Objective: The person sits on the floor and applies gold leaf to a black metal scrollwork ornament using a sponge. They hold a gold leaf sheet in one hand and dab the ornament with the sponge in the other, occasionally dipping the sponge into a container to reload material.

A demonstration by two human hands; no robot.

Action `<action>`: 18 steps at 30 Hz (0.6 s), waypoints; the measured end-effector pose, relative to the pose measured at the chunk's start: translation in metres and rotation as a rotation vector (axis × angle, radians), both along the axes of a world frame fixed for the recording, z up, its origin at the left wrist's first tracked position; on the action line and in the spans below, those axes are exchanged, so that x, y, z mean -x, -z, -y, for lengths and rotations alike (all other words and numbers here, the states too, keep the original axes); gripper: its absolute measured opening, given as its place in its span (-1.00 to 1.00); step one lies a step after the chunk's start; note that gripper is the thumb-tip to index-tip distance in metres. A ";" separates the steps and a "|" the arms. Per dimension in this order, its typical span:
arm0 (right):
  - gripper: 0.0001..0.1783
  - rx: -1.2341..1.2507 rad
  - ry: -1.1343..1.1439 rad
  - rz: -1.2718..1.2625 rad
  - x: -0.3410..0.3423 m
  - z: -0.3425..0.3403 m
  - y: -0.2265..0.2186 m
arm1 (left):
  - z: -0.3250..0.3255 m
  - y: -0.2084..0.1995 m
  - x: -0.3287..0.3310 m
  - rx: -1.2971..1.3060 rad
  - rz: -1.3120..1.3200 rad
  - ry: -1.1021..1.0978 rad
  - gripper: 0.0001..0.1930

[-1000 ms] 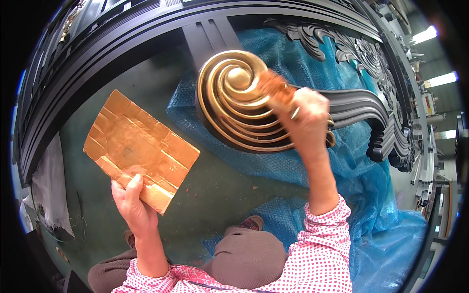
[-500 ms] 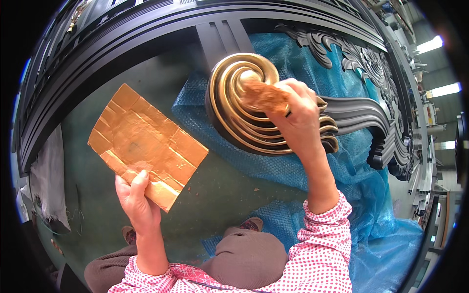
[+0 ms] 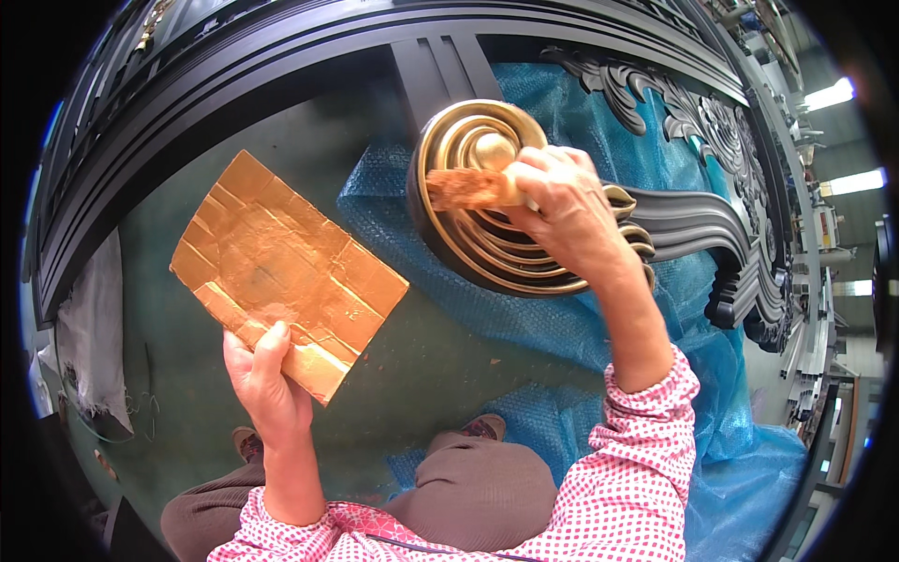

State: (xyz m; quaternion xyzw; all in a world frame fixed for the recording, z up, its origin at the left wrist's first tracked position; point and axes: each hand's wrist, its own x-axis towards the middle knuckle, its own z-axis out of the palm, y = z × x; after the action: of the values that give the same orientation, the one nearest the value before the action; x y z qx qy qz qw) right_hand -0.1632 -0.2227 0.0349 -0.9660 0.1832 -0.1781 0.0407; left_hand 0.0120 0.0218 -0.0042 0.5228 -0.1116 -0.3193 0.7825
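Observation:
My left hand grips the lower edge of a gold-coated piece of cardboard, thumb on top; a darker smudge marks its middle. In my right hand is a paintbrush with reddish-brown bristles and a pale handle, mostly hidden by the fingers. The bristles lie against the left part of a carved spiral scroll. Gold colours the scroll's raised ridges, while its grooves and outer side stay black.
Black moulded framework arches across the far side. Right of the scroll runs a grey-black carved arm, with leaf carvings beyond. Blue bubble wrap spreads below them over the green floor. White sheeting hangs at left.
The brush has swept left and slightly down from the scroll's centre to its left ridges, its bristles now pointing left. The cardboard has barely shifted.

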 end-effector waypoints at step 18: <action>-0.87 -0.075 -0.027 -0.137 0.006 0.008 -0.012 | 0.001 -0.004 -0.003 -0.006 -0.052 -0.016 -0.55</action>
State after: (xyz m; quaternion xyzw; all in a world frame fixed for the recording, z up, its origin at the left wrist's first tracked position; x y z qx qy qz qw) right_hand -0.1692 -0.2312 0.0469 -0.9761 0.1792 -0.1040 0.0664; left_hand 0.0146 0.0203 -0.0002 0.5175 -0.0861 -0.3268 0.7861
